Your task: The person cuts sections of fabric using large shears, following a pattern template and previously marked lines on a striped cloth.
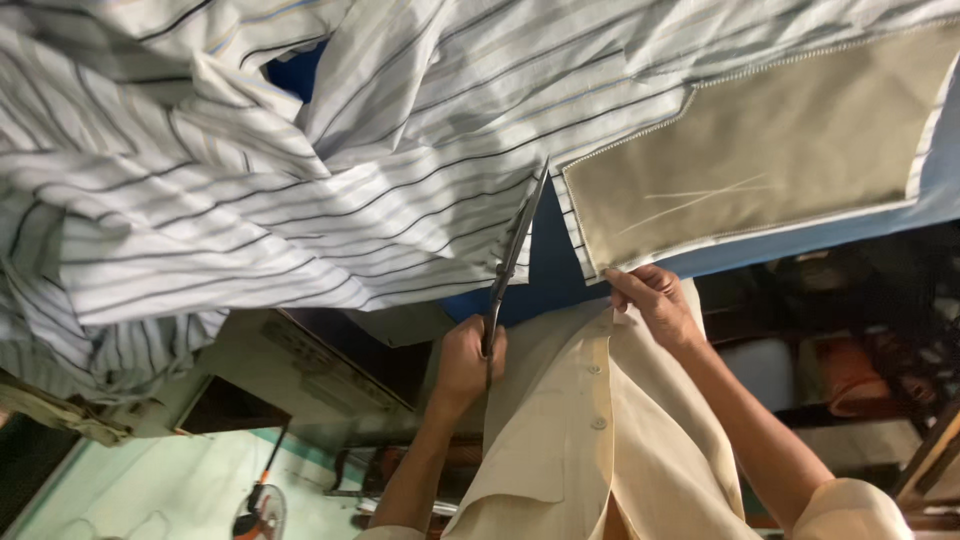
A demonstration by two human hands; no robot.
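Observation:
My left hand [468, 362] grips the handles of long metal scissors [512, 258]. Their blades point up and away along the cut edge of a white cloth with dark stripes [300, 190], which lies crumpled over a blue table [545, 265]. My right hand [655, 300] pinches the near corner of a tan cloth piece [760, 160]. That piece lies flat on striped cloth, has a stitched border and carries faint chalk lines. A gap of blue table separates the two cloth edges, and the scissors sit in it.
My cream buttoned shirt [590, 430] fills the lower middle. Below the table edge are a pale green floor with a small fan [262, 512] at lower left, dark shelving, and reddish-brown items [850, 375] at right.

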